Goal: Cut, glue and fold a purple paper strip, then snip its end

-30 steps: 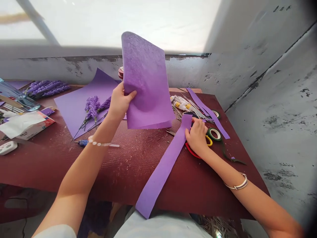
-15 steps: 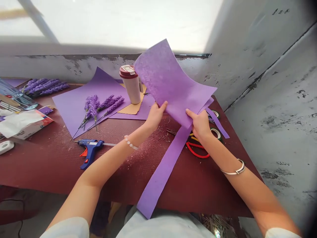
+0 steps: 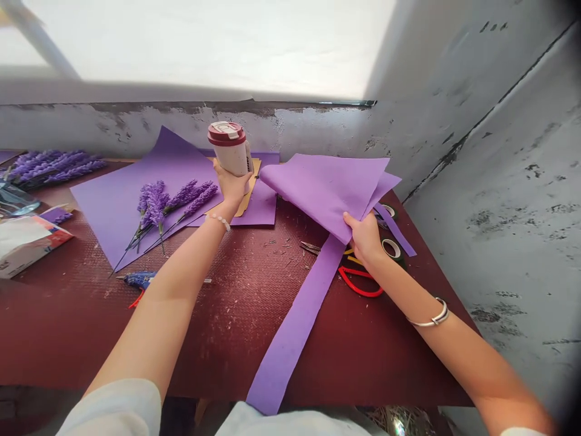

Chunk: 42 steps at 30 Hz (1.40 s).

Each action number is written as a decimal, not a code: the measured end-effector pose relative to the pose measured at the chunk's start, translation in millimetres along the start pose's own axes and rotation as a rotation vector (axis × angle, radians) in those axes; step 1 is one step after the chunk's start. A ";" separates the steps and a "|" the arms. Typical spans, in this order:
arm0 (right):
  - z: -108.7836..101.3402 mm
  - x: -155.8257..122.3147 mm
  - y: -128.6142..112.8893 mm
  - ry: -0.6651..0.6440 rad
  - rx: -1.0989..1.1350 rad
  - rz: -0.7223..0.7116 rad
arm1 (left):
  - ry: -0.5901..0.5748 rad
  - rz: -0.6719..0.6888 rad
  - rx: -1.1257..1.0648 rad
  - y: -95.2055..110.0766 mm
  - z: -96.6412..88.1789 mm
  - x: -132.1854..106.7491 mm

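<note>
My left hand (image 3: 233,184) is wrapped round the lower part of a white travel cup (image 3: 229,151) with a dark red lid, near the back of the table. My right hand (image 3: 364,236) pinches a folded sheet of purple paper (image 3: 331,184) at its lower corner, thumb on top. A long purple paper strip (image 3: 297,321) runs from under that sheet to the table's front edge. Beneath and beside my right hand lie red-handled scissors (image 3: 361,284), their blades partly under the paper.
Artificial lavender stems (image 3: 158,203) rest on a large purple sheet (image 3: 122,181), left of the cup. A blue glue gun (image 3: 138,279) is partly behind my left forearm. Rolls of tape (image 3: 391,248) sit at right by the wall. A tissue box (image 3: 34,245) stands at far left.
My left hand has let go of the purple sheet and moved left onto the cup. The sheet has dropped lower and flatter, still in my right hand.
</note>
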State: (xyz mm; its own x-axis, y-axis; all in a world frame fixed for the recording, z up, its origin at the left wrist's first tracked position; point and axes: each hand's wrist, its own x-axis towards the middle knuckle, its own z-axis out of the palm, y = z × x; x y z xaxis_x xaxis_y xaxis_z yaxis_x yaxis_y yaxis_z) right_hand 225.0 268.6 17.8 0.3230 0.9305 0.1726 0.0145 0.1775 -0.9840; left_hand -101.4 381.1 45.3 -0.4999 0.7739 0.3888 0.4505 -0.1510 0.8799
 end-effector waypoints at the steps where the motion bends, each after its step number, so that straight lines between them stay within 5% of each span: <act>1: 4.3 2.0 1.6 0.003 -0.009 -0.011 | 0.045 -0.018 0.008 -4.7 1.8 1.2; 4: 21.7 12.2 4.8 0.004 -0.033 -0.055 | 0.156 -0.057 0.014 -11.5 0.3 6.8; 8: 59.2 36.0 3.0 -0.040 -0.076 -0.089 | 0.287 -0.018 0.004 0.8 -23.7 25.0; 14: 155.1 54.9 10.2 -0.237 -0.135 -0.025 | 0.403 0.106 -0.038 34.3 -58.0 52.9; 19: 222.2 42.1 29.1 -0.302 -0.236 0.057 | 0.312 0.111 -0.024 22.6 -35.5 43.9; 24: 240.6 36.8 31.1 -0.381 -0.360 0.133 | 0.203 0.058 0.022 -11.1 -17.6 29.1; 32: 221.0 14.1 -2.7 -0.726 -0.494 0.215 | 0.126 -0.086 0.035 -39.2 -22.7 26.8; 37: 143.1 -14.2 -33.1 -0.821 -0.591 0.028 | 0.074 -0.169 0.033 -39.9 -14.9 16.0; 42: 47.5 -47.0 -55.1 -0.745 -0.716 -0.247 | 0.084 -0.261 0.028 -15.7 -26.4 -3.2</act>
State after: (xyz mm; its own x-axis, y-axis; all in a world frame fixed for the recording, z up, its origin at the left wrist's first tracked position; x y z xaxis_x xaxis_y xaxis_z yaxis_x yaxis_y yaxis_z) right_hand 164.1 230.4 65.9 -0.4227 0.8989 0.1156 0.6329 0.3841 -0.6722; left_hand -126.5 364.7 37.4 -0.6609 0.7305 0.1720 0.3181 0.0651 0.9458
